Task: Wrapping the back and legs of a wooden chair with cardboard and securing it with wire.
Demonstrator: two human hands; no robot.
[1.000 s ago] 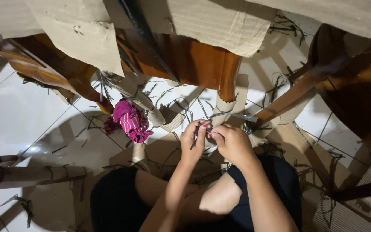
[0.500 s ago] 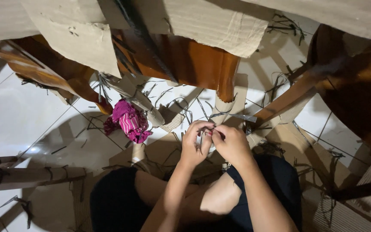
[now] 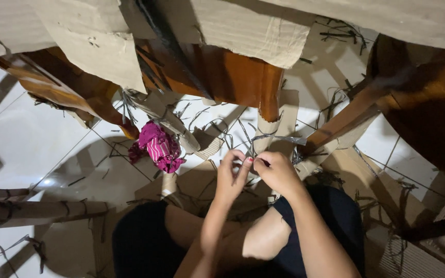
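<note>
I sit on a white tiled floor with my knees up. My left hand (image 3: 232,175) and my right hand (image 3: 277,171) meet in front of me, fingertips pinched together on a thin grey strip (image 3: 279,138) that runs up and to the right. The strip hangs by a wooden furniture leg (image 3: 270,103) whose lower end is wrapped in brown cardboard (image 3: 265,131). What exactly lies between the fingertips is too small to make out.
A crumpled pink striped cloth (image 3: 159,148) lies on the floor to the left. Wooden furniture (image 3: 428,108) partly covered in torn cardboard (image 3: 93,46) surrounds me. Cut grey strips (image 3: 217,126) litter the tiles. Cardboard-wrapped poles (image 3: 32,211) lie at the left.
My two hands have drawn closer together, fingertips now touching on the strip. Nothing else has moved.
</note>
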